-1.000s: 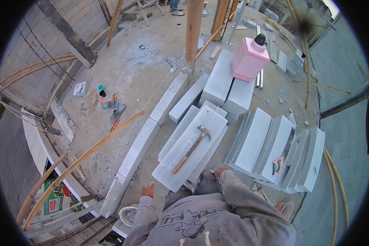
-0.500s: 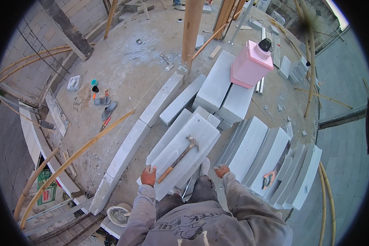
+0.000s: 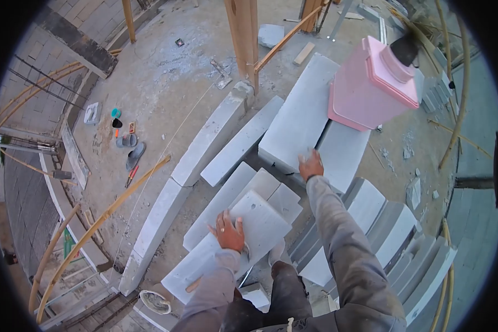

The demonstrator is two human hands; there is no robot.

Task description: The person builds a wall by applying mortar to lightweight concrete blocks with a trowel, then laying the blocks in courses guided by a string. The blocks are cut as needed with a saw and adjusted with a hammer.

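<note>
My left hand lies with its fingers spread on a pale grey block in front of me. Under that forearm, a hammer is mostly hidden; the end of its wooden handle shows on the block. My right hand reaches forward, fingers apart, over the near end of a large pale block; whether it rests on it is hard to see. Alongside lies a second large block. A pink container with a dark object on its top stands across these two blocks.
A low row of blocks curves along the left, with a string beside it. More blocks are stacked at right. A wooden post rises ahead. A bucket sits at lower left; grey shoes lie on the floor.
I have leaned forward. My left hand moved from the block's near edge onto its top, over the hammer. My right hand went from beside my leg forward to the large block.
</note>
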